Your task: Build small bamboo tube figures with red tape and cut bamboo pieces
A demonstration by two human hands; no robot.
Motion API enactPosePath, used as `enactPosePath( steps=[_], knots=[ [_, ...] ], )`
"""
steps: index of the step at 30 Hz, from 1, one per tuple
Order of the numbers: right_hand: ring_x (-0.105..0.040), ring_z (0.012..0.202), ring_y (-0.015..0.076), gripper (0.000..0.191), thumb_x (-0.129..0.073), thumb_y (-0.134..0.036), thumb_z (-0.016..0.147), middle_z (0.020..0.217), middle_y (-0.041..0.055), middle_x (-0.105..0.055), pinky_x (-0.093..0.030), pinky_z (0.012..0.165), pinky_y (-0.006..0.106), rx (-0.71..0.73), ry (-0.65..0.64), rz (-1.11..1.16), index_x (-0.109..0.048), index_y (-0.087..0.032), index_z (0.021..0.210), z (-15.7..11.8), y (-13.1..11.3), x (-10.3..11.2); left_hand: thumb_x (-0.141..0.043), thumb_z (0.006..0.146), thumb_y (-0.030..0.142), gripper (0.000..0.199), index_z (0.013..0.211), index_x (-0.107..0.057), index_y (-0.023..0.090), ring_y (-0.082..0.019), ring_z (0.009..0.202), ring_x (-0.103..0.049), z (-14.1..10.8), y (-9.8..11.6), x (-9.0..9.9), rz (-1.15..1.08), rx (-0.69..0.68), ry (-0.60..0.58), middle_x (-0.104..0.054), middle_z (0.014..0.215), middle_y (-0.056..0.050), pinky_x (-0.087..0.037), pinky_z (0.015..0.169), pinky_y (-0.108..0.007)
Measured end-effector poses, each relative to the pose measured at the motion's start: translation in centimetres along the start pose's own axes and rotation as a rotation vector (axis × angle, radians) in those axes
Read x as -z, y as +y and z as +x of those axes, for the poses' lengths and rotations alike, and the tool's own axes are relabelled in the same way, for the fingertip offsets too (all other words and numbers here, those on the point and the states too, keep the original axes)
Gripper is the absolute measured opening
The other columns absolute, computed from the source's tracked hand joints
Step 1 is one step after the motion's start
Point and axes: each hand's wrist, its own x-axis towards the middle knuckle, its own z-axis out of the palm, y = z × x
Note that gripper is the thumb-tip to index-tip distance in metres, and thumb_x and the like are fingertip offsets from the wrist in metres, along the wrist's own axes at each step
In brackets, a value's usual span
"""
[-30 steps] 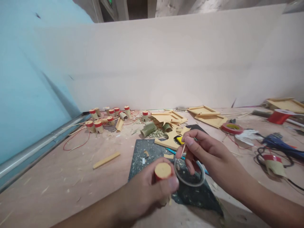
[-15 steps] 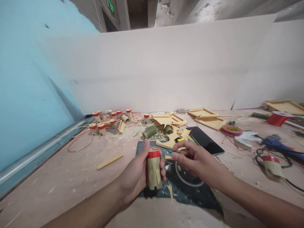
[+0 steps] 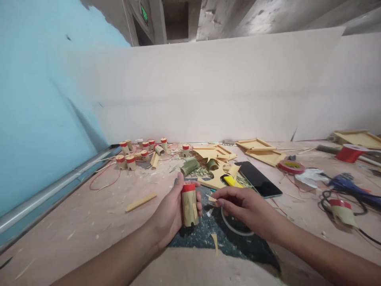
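Observation:
My left hand (image 3: pixel 174 212) is wrapped round a short bamboo tube (image 3: pixel 189 208), which stands nearly upright with a red band at its top and a notch in its lower rim. To its right, my right hand (image 3: pixel 241 204) is closed in a pinch on a thin pale wooden sliver (image 3: pixel 211 198), whose pointed end faces the tube without touching it. Below both hands lies a dark cutting mat (image 3: pixel 205 240), holding a wood scrap (image 3: pixel 214 244) and a clear ring (image 3: pixel 235 230). A yellow-handled tool (image 3: pixel 232 181) lies just beyond my right fingers.
Several red-banded bamboo tubes (image 3: pixel 130 162) stand at the back left. Green bamboo pieces (image 3: pixel 189 166) lie among shavings. A phone (image 3: pixel 260 178), a tape roll (image 3: pixel 291 166), red ribbon (image 3: pixel 350 153), a blue corded tool (image 3: pixel 351 186) and wooden panels (image 3: pixel 256 143) spread rightward. A wood strip (image 3: pixel 141 201) lies left.
My right hand has come slightly lower, and the yellow tool behind it shows more. My left hand and the bamboo tube have shifted a little up and left.

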Motion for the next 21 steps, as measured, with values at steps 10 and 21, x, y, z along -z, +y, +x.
enactPosePath(
  steps=[10,21],
  knots=[
    [-0.065,0.072,0.0225,0.024,-0.064,-0.043,0.097,0.079,0.0034,-0.075,-0.043,0.065,0.032,0.061,0.063,-0.098,-0.075,-0.023,0.093,0.5,0.0,0.7,-0.073,0.085,0.084,0.067,0.104,-0.059,0.021,-0.011,0.06,-0.058,-0.5,-1.0,0.3,0.225,-0.074,-0.136,-0.064,0.078,0.002,-0.05,0.057,-0.021],
    [-0.071,0.081,0.0235,0.018,-0.067,-0.036,0.1,0.087,0.0029,-0.081,-0.049,0.074,0.033,0.141,0.052,-0.197,-0.078,-0.025,0.093,0.5,-0.4,0.6,-0.078,0.095,0.054,0.044,0.116,-0.056,0.022,-0.013,0.068,-0.048,-1.9,-1.4,0.3,0.544,-0.099,-0.282,-0.06,0.077,0.005,-0.035,0.064,-0.025]
  ],
)
